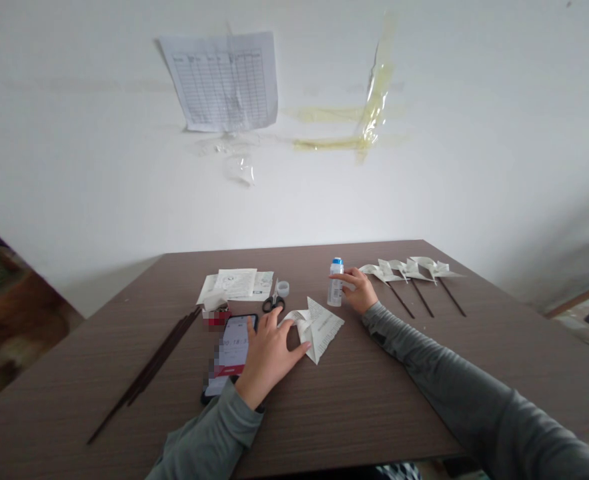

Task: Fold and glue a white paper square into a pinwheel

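A paper pinwheel [319, 328] made from printed paper lies in front of me with its blades folded in. Over its left side rests my left hand [269, 353], fingers spread, the thumb and forefinger touching the paper. My right hand [360, 291] has its fingers around a glue bottle [335, 283], whitish with a blue cap, standing upright just beyond the pinwheel. Three finished-looking pinwheels on dark sticks [408, 270] lie to the right of that hand. Scissors [273, 301] with black handles are behind my left hand, next to a small round clear lid [283, 289].
A phone [234, 347] showing a timer lies partly under my left hand. Further left is a bundle of dark sticks [157, 357]. Printed paper sheets [235, 283] and a small red item [217, 317] sit behind the phone. The brown table [374, 413] meets a white wall.
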### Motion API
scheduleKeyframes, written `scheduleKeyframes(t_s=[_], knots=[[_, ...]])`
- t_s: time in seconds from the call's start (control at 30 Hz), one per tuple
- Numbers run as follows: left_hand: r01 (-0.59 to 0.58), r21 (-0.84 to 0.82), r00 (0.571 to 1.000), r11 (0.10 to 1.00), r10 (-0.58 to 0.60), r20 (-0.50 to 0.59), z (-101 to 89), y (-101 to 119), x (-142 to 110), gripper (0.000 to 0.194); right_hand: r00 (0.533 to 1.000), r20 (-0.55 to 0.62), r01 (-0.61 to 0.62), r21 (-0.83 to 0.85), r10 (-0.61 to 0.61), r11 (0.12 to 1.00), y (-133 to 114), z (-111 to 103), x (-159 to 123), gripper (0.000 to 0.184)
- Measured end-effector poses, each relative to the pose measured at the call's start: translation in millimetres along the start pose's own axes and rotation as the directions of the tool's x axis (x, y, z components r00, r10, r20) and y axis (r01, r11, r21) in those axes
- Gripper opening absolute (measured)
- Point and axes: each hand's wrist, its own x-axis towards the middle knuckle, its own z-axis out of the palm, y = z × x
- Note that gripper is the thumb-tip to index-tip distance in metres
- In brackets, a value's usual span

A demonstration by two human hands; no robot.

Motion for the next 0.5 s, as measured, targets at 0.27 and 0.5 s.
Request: scheduleKeyframes(t_s=[0.27, 0.5], knots=[[-0.009, -0.03, 1.0, 0.999, 0.008, -0.029, 7.9, -3.8, 1.4, 0.04, 0.985, -0.167, -0.008, 0.202, 0.042, 0.979, -4.9, 0.9, -0.7, 0.04], [-0.007, -0.007, 1.0, 1.0, 0.007, -0.014, 10.0, -4.1, 2.3, 0.041, 0.991, -0.111, -0.051, 0.24, 0.08, 0.969, -12.9, 7.5, -4.5, 0.037]])
